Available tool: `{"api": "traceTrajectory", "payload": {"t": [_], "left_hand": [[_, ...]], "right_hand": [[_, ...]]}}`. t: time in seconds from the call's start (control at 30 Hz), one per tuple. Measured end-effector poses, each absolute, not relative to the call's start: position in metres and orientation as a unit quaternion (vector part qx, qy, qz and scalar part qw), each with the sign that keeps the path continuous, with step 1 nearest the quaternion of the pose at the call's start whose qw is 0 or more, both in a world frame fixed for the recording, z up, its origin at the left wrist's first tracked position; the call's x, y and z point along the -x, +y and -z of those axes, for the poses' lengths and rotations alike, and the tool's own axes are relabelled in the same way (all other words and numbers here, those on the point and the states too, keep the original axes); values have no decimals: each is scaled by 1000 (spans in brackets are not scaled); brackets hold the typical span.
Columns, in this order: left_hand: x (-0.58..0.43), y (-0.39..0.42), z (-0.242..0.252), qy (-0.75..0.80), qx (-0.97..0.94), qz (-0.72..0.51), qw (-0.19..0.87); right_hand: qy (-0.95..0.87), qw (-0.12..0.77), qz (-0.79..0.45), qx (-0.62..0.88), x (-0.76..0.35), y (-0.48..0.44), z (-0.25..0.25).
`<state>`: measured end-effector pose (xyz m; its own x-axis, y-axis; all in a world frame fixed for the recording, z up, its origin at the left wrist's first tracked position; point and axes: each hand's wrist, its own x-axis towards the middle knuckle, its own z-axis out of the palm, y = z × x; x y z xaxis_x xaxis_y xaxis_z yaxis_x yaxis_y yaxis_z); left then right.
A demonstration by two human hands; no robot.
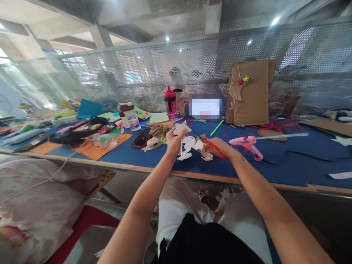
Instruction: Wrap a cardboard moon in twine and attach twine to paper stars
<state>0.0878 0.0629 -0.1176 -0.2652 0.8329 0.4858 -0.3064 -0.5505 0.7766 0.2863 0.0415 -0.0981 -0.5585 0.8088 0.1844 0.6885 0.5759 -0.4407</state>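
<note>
So I've got white paper cutouts pinched in my left hand, right over the blue-covered table. My right hand is clenched round red-handled scissors, and the blades sit up against the paper. The shape of the cutout is hard to make out since it's all folded bits and fingers.

Containers nearby: a clear jar with a brown lid has something pale inside, can't tell what. The pink water bottle is opaque, so no idea what's in it. A clear plastic bag sits on orange paper, next to a black pouch.

Just right of my hand there's a pink hot glue gun, and a bundle of twine sits just left. A tablet-like screen is blurred out. Behind it all, a cardboard panel stands against a perforated metal screen, with blurry figures beyond.
</note>
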Motion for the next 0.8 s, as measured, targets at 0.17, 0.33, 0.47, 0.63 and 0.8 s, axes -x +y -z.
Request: {"api": "traceTrajectory", "payload": {"t": [0.17, 0.33, 0.47, 0.63, 0.8], "left_hand": [[-87, 64, 118, 283, -457, -748, 389], [-86, 64, 117, 293, -441, -754, 389], [-86, 62, 116, 283, -431, -760, 395], [-87, 62, 116, 283, -435, -759, 394], [-88, 62, 115, 283, -446, -757, 385]], "right_hand": [[-884, 219, -167, 378, -291, 39, 100], [-901, 216, -166, 339, -296, 43, 104], [-907, 176, -145, 355, -296, 46, 104], [-905, 143, -121, 382, -296, 47, 104], [-904, 158, -134, 373, -296, 49, 106]]}}
